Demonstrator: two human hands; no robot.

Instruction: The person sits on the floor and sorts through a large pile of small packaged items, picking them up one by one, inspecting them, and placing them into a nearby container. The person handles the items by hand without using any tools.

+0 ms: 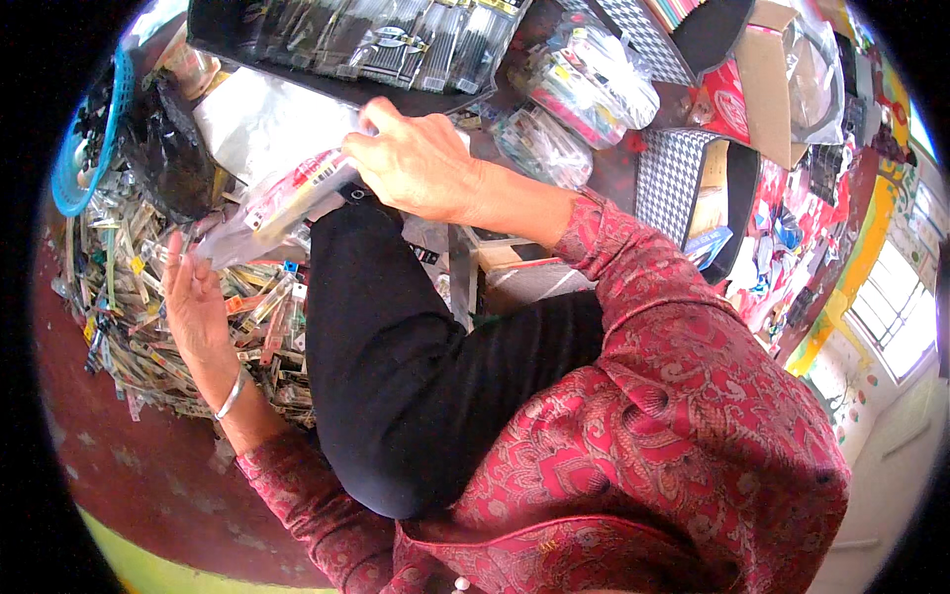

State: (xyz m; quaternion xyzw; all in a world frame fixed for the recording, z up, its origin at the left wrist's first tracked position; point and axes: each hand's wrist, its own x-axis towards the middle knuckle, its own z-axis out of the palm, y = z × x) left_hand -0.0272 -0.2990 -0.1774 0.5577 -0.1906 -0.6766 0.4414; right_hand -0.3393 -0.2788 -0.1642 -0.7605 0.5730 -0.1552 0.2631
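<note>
Holding a long clear plastic bag with red print [289,201] at the far side of a heap of slim clear packets [148,351]: right hand [421,166] pinching its end away from heap; left hand [198,315] loosely curled at heap-side end, grip unclear.

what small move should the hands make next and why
Probably firm up the left hand on the lower end of the plastic packet: the right hand pinches the upper end, but whether the left fingers grip is unclear, and a slip could drop it onto the loose heap.
</note>
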